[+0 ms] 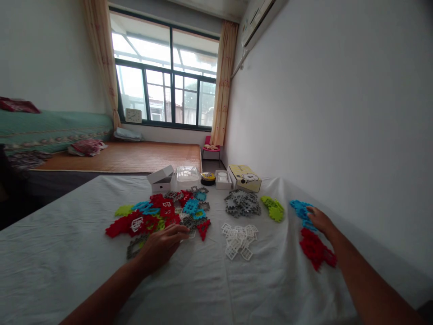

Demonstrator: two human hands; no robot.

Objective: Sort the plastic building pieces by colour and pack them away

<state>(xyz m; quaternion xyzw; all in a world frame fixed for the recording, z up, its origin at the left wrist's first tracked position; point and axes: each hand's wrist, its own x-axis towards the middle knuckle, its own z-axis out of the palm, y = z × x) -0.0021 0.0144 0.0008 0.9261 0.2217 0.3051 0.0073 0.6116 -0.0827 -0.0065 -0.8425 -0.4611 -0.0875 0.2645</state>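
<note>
My left hand (164,243) is at the front of a mixed heap of plastic interlocking building pieces, its fingers bent and close together. At its fingertips shows a white grid piece (192,234); the thumb is mostly hidden. Red toothed pieces (123,224), blue pieces (191,206) and a red triangle (203,229) lie around it. On the right, my right hand (320,220) pinches at a blue toothed piece (306,212) over a small blue pile. Just in front of that lies a pile of red pieces (311,247).
Grey pieces (242,203), white grid pieces (238,239) and lime-green pieces (273,208) form separate piles. Along the back edge stand a white box (161,179), a clear container (188,176), a round tin (208,178) and a yellow box (244,178). A wall (338,113) borders the right.
</note>
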